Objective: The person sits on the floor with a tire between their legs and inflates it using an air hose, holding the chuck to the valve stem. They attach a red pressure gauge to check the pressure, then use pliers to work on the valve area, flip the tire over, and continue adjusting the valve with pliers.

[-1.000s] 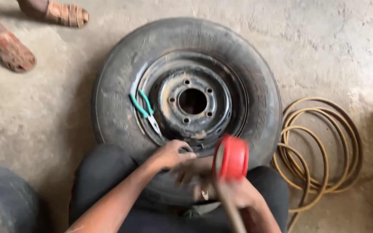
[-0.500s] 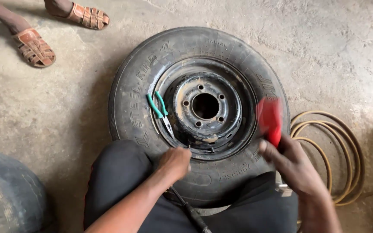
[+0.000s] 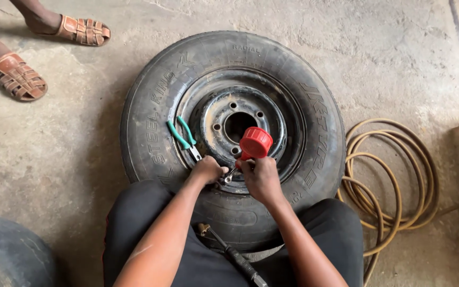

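A tyre [image 3: 150, 127] on a black steel rim [image 3: 288, 122] is laid flat on the concrete floor [image 3: 54, 159], and both forearms are reached forward over its near sidewall from the bent knees. The left hand [image 3: 208, 170] is held at about seven o'clock on the rim, knuckles up, its fingers curled tightly inward; a small metal part seems to be pinched there, though what exactly is gripped cannot be told. The right hand [image 3: 261, 178] is set just beside it, at roughly six o'clock, the wrist bent slightly and the fingers wrapped closed around the handle of a red-capped tool [image 3: 255, 142], whose round red head is pointed up toward the hub hole. The metal tip of that tool is met between the two hands, at the rim's edge.

Green-handled pliers [image 3: 181, 135] are rested on the rim at nine o'clock, apart from both hands. An air chuck with a black hose [image 3: 229, 252] is laid across the lap at six o'clock. A coiled tan hose [image 3: 394, 175] is seen at three o'clock of the tyre. Another person's sandalled feet [image 3: 19, 77] are placed at ten o'clock.
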